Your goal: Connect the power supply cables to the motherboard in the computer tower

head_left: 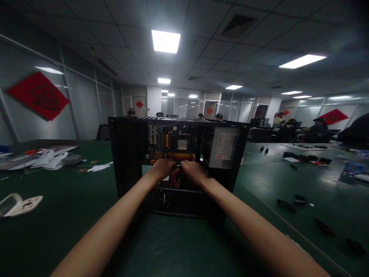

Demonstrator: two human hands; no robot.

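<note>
The single head-worn camera faces forward, nearly level, across the counter (83,194). It sees the hands (163,168) from behind and near, with the ceiling (131,48) spread above.

The room is dim. Flat lights (166,41) in the ceiling (127,23) glow bright white, and one shines back from the left glass wall (83,111). The green table (259,173) has a pale shine at right. Inside the black computer case (127,154) it is dark, so small parts (182,144) are hard to see. Things near the edges look stretched and blurry.
</note>
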